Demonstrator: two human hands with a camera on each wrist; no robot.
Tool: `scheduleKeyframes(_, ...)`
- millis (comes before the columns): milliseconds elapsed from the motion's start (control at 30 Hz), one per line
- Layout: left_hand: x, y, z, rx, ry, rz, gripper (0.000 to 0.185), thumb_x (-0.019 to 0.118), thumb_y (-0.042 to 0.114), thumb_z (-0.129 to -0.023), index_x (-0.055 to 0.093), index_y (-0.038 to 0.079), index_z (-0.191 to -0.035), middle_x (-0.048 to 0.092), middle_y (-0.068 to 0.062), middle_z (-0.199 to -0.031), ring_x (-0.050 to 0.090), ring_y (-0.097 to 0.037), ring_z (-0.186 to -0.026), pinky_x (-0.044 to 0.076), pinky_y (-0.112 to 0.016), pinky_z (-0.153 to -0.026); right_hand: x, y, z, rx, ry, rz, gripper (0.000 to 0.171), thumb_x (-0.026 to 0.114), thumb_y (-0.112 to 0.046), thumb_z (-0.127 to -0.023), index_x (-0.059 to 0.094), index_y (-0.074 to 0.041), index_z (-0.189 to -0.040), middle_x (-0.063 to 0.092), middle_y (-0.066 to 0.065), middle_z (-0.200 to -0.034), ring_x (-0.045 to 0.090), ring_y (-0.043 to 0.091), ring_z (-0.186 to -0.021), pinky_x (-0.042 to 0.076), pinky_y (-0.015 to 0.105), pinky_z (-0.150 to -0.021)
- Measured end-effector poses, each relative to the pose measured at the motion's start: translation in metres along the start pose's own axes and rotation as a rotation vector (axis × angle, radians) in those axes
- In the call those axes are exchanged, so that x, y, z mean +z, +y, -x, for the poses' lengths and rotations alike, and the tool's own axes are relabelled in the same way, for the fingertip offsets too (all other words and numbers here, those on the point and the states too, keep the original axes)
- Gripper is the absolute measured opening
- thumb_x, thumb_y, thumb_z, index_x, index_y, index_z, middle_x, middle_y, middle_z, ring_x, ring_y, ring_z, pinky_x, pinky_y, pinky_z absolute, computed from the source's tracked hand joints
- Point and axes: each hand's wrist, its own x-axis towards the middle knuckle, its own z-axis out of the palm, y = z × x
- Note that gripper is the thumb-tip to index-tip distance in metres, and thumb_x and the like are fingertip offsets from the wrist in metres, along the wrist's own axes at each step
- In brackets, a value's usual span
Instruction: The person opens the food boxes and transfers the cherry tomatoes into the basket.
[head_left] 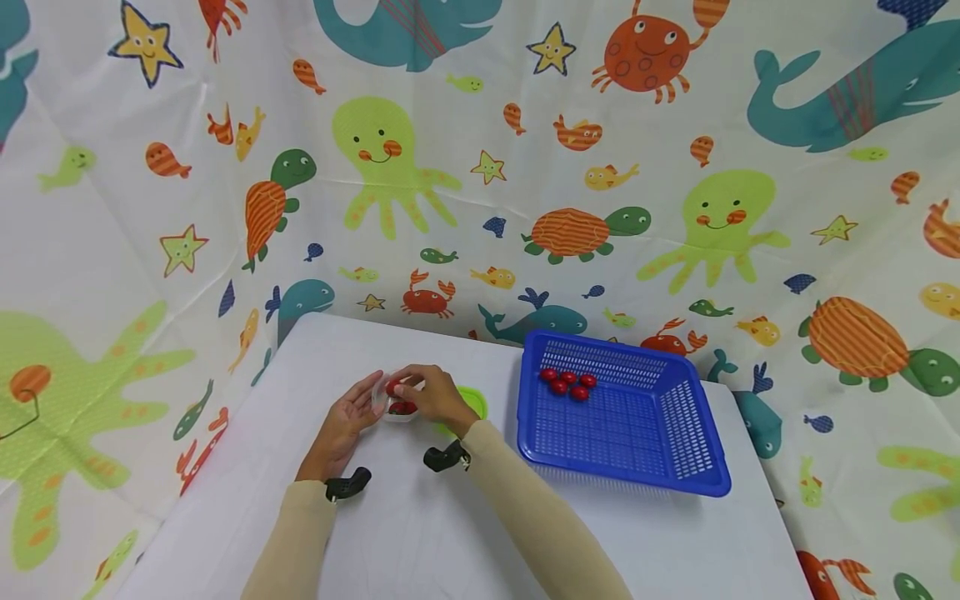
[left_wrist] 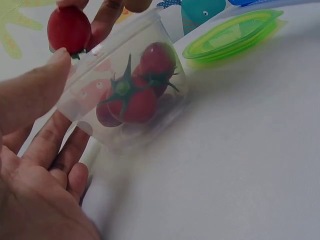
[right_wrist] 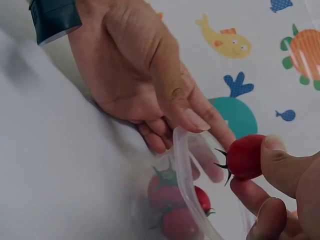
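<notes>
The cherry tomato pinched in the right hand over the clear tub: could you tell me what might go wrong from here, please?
The cherry tomato is only pinched by fingertips, so it may slip and roll off the table. The clear tub is tilted against the left hand, so its tomatoes could spill.

We see a white table (head_left: 420, 533). On it, a blue basket (head_left: 678, 454) sits toward the right side. Just left of the basket lies a green lid (head_left: 474, 402), and left of that lid stands a clear tub (head_left: 397, 408), well apart from the basket.
</notes>
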Motion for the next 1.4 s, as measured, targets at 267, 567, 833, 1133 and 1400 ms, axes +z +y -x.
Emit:
scheduleKeyframes(267, -0.001, 0.000, -0.001, 0.021, -0.010, -0.015, 0.072, 0.066, 0.013, -0.106, 0.031, 0.019, -0.168, 0.026, -0.005, -0.178, 0.018, -0.028, -0.167, 0.044, -0.012, -0.111, -0.016, -0.001, 0.008, -0.046, 0.060, -0.074, 0.025, 0.069, -0.025, -0.105, 0.076, -0.029, -0.128, 0.075, -0.005, -0.122, 0.067, 0.019, -0.115, 0.060, 0.038, -0.102)
scheduleKeyframes(567, -0.002, 0.000, 0.000, 0.020, -0.035, -0.017, 0.070, 0.063, 0.014, -0.108, 0.030, 0.021, -0.169, 0.025, -0.005, -0.178, 0.015, -0.028, -0.168, 0.041, -0.015, -0.113, -0.041, -0.009, 0.024, -0.042, 0.089, -0.193, 0.029, 0.066, -0.023, -0.106, 0.074, -0.029, -0.134, 0.073, -0.005, -0.125, 0.065, 0.022, -0.115, 0.063, 0.047, -0.092)
scheduleKeyframes(833, -0.002, -0.001, -0.001, 0.009, -0.025, -0.035, 0.070, 0.064, 0.017, -0.107, 0.031, 0.024, -0.169, 0.026, -0.002, -0.178, 0.014, -0.026, -0.168, 0.038, -0.020, -0.116, -0.066, -0.015, 0.040, -0.019, 0.113, -0.243, 0.031, 0.063, -0.020, -0.108, 0.073, -0.033, -0.135, 0.072, -0.004, -0.129, 0.067, 0.029, -0.116, 0.063, 0.038, -0.081)
scheduleKeyframes(1133, -0.004, 0.001, 0.000, 0.018, -0.038, -0.025, 0.070, 0.063, 0.016, -0.108, 0.030, 0.023, -0.169, 0.026, -0.004, -0.178, 0.013, -0.028, -0.168, 0.041, -0.014, -0.113, -0.093, -0.011, 0.055, -0.043, 0.173, -0.275, 0.034, 0.064, -0.014, -0.107, 0.072, -0.026, -0.137, 0.072, 0.000, -0.134, 0.062, 0.020, -0.095, 0.057, 0.025, -0.071)
scheduleKeyframes(1400, -0.003, 0.001, 0.000, 0.017, -0.049, -0.034, 0.069, 0.061, 0.016, -0.109, 0.029, 0.023, -0.169, 0.025, -0.004, -0.178, 0.012, -0.027, -0.168, 0.037, -0.018, -0.116, -0.120, -0.002, 0.072, -0.055, 0.226, -0.311, 0.035, 0.064, -0.011, -0.106, 0.072, -0.019, -0.139, 0.070, 0.004, -0.141, 0.058, 0.018, -0.075, 0.054, 0.023, -0.063)
